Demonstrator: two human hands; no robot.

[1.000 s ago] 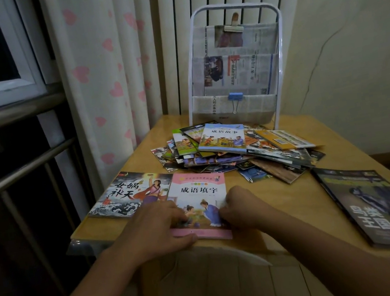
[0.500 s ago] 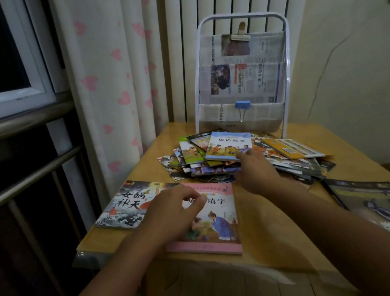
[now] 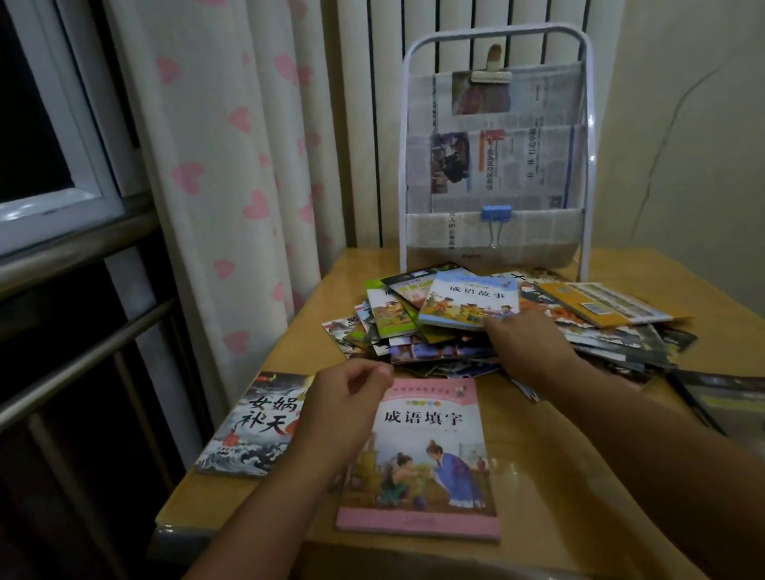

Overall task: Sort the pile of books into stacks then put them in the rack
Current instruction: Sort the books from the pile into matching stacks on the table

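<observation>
Your right hand (image 3: 529, 346) reaches into the pile (image 3: 492, 322) mid-tabletop (image 3: 549, 454), fingertips at a blue book (image 3: 471, 302) on top — whether it grips, you cannot tell. Your left hand (image 3: 346, 404) hovers loosely curled, empty, over a pink book (image 3: 424, 460) beside a dark book (image 3: 251, 425). The rack (image 3: 493, 149) stands behind the pile.

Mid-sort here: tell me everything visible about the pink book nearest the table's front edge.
The pink book is a thin paperback lying flat, face up, closed, slightly skewed. Its glossy cover shows Chinese title characters above two illustrated figures, with pink bands top and bottom. It rests on the wooden table; the left hand overlaps its upper left corner.
</observation>
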